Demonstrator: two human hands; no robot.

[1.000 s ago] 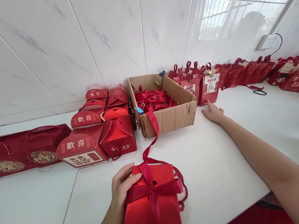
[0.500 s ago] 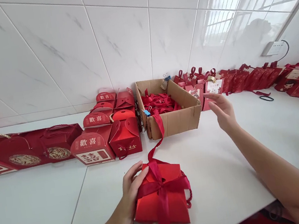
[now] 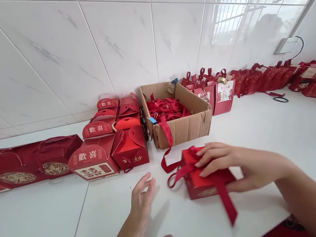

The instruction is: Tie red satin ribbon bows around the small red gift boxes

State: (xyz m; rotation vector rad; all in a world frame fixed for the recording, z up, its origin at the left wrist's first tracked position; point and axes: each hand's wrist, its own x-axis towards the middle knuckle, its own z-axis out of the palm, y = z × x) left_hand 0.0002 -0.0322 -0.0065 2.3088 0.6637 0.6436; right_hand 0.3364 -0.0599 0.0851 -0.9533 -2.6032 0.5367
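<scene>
A small red gift box (image 3: 197, 179) stands on the white table, wrapped with a red ribbon (image 3: 226, 199) whose loose tail hangs toward me. My right hand (image 3: 226, 164) lies over the box's top and right side, fingers pressed on the ribbon and thumb at the near right corner. To the left of the box my left hand (image 3: 144, 218) holds nothing, its thumb and fingers spread above the table. From the box another ribbon length runs back to a cardboard box (image 3: 183, 130) full of red ribbon (image 3: 168, 109), with blue binder clips on its rim.
Left of the cardboard box are rows of red gift boxes (image 3: 130, 150). Longer maroon boxes (image 3: 28, 160) with rope handles stand farther left. Red bags (image 3: 222, 97) line the tiled wall on the right, near black-handled scissors (image 3: 280, 99) and a wall socket (image 3: 284, 45).
The gift box has moved right and back and turned. My left hand has let go of it, while my right hand has come down from near the bags onto its top.
</scene>
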